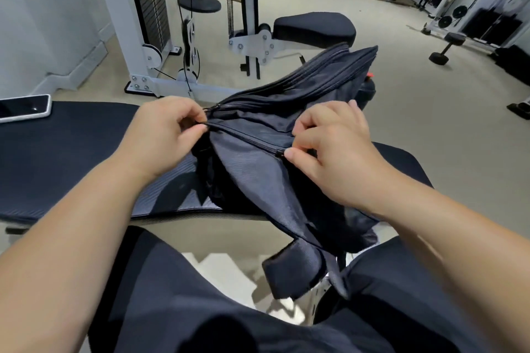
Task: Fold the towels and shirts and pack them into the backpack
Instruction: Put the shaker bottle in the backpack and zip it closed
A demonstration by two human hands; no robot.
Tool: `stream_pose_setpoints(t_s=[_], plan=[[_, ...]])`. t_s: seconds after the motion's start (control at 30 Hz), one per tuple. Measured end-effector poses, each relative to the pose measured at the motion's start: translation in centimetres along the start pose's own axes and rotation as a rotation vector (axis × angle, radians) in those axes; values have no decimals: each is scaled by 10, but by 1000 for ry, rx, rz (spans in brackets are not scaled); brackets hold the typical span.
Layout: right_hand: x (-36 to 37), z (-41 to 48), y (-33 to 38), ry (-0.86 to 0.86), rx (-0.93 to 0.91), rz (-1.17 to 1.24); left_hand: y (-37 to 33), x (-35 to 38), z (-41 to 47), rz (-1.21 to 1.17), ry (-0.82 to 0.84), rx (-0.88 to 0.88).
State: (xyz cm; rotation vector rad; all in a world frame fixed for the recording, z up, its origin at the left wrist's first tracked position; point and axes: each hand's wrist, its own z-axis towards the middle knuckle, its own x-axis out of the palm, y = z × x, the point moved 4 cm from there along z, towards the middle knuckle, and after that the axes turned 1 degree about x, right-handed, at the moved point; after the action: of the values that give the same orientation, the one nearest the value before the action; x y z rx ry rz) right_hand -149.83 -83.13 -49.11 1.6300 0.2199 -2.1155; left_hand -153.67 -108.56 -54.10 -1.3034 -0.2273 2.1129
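The backpack [252,178], made of dark fabric, is laid across the right part of a padded bench [71,152], with its near end hanging over the bench edge towards the person's lap. One zipper [243,137] is seen running diagonally across the upper panel, from far left to near right. Between the two hands the zipper is drawn together, so the compartment beneath is not exposed. The contents of the backpack cannot be told. Further zipper lines are stacked along the far edge of the bag.

The left hand [169,126] is held at the far-left end of the zipper. Its fingers are curled, and the fabric at the zipper end is pinched between thumb and forefinger. The right hand [335,149] is placed at the near-right end. Its fingers are curled inward, and a small dark pull is pinched at the thumb tip. Both forearms are extended forward from the near edge of the view.

A phone [24,107] is laid flat on the far-left end of the bench. A weight machine [152,8] stands beyond it, and a dumbbell [447,47] rests on the floor at far right.
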Motion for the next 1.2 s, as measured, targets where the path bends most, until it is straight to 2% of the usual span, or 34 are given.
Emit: stream_pose_setpoints(t_s=[0.07,0.13,0.23,0.3,0.37,0.57,0.73,0.83,0.97,1.07,1.13,1.2], plan=[[0,-2,-3,3,1,37,3,-4,-1,-2,31,-44],[1,0,-3,7,-2,80,-12,-9,2,-12,39,-16],[3,3,-2,34,1,140,-60,-14,6,-58,55,164],[2,4,-2,39,8,180,-85,-2,6,4,139,295],[0,5,-4,41,8,199,-91,15,6,86,200,341],[-1,-1,-13,-10,-6,156,-91,22,8,75,128,402],[-16,1,-28,-131,2,121,-72,-4,14,70,4,357],[-25,6,-37,-203,40,167,-49,-27,20,121,-32,256],[-25,10,-25,-260,22,209,-28,-48,29,152,7,89],[-20,12,-13,-270,17,264,-35,-60,30,2,90,-42],[-19,13,-11,-263,45,327,-64,-65,31,-118,75,-6],[-17,14,-11,-258,56,371,-102,-59,32,-84,87,140]])
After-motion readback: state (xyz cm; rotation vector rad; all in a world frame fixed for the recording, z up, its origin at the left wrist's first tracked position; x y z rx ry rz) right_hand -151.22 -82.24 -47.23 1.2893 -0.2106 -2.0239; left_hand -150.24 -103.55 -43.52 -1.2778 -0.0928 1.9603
